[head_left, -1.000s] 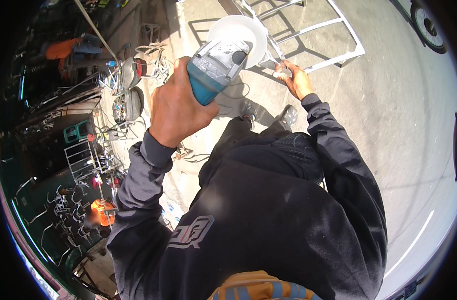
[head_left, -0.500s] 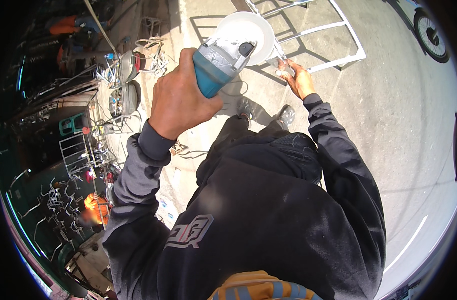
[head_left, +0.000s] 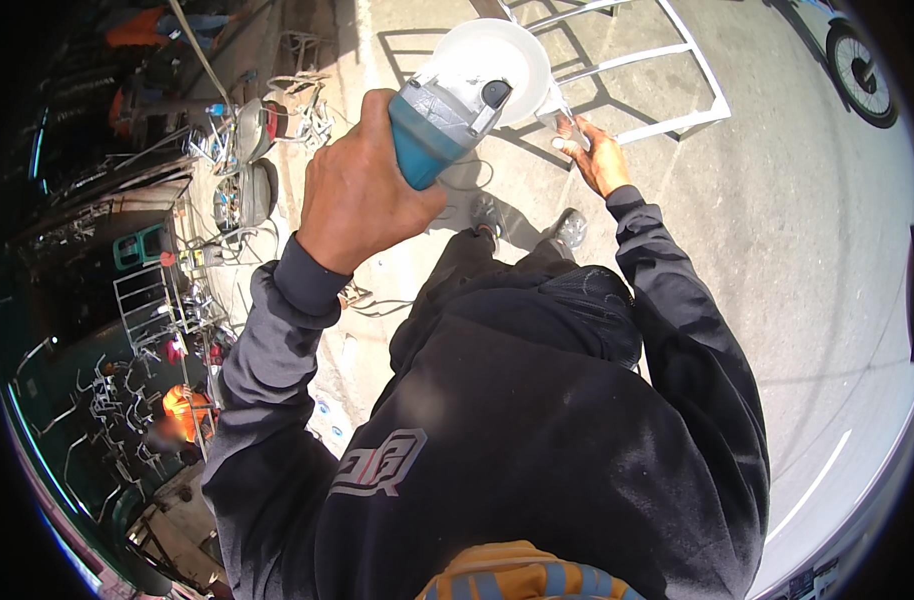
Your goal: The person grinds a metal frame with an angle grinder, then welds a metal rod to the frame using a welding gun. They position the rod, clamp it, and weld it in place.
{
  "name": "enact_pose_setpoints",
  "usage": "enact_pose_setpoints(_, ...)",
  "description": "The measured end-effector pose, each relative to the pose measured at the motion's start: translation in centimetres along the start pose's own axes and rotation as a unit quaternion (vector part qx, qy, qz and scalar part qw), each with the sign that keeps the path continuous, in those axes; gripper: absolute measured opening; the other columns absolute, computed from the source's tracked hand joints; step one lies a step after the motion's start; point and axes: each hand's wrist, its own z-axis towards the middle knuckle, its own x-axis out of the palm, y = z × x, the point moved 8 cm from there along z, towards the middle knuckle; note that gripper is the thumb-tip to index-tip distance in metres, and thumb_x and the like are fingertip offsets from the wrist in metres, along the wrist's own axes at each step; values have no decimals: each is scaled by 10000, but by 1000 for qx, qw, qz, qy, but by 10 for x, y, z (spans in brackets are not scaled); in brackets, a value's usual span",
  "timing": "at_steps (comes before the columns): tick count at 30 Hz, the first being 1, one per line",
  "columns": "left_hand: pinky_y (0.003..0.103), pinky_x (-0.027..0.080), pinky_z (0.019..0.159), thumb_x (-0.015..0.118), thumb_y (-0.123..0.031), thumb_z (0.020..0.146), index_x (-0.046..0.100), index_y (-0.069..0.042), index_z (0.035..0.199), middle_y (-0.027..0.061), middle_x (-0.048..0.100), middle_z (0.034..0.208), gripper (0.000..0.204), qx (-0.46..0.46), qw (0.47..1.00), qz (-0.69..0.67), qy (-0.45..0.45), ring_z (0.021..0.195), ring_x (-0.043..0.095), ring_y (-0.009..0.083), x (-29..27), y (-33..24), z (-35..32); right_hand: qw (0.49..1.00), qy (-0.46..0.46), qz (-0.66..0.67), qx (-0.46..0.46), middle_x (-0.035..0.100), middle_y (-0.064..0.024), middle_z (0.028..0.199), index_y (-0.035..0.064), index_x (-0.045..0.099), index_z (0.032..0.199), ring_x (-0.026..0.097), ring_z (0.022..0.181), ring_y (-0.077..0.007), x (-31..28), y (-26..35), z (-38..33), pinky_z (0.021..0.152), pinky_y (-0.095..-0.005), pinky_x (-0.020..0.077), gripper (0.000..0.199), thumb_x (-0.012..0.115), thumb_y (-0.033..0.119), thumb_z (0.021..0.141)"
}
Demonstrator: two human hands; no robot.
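Note:
My left hand (head_left: 357,200) is closed around the teal body of an angle grinder (head_left: 427,145) with a silver gear head. Its pale, round disc (head_left: 515,62) covers the near left part of a light-coloured metal frame (head_left: 667,128), so I cannot tell whether the two touch. At the frame's near corner, just right of the disc, my right hand (head_left: 602,162) grips the metal between thumb and fingers. The far end of the frame runs out of the picture at the top.
My shoes (head_left: 571,230) stand on sunlit concrete, with a thin cable (head_left: 489,178) close by. Metal stands and seats (head_left: 245,195) crowd the left side. A person in orange (head_left: 189,412) is at the lower left. A spoked wheel (head_left: 861,72) stands at the upper right.
The angle grinder and my left hand have shifted up very slightly. My right hand keeps its hold on the frame in nearly the same place.

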Motion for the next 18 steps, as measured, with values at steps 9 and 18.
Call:
enact_pose_setpoints(9, 472, 540, 622, 731, -221, 678, 440, 8, 1182, 235, 664, 745, 626, 8, 1000, 7, 4, 669, 680, 420, 1, 0, -5, 1000, 5, -7, 23, 661, -249, 1194, 56, 584, 1356, 688, 931, -363, 0, 2, -5, 893, -455, 515, 753, 717, 576, 828)
enact_pose_setpoints(18, 476, 539, 634, 740, -224, 669, 445, 1, 1184, 236, 668, 761, 635, -8, 1000, 5, 9, 687, 680, 428, -2, 1, -8, 1000, 9, 12, 19, 633, -265, 1245, 55, 578, 1362, 684, 966, -363, 0, 4, -7, 904, -449, 514, 753, 719, 568, 829)
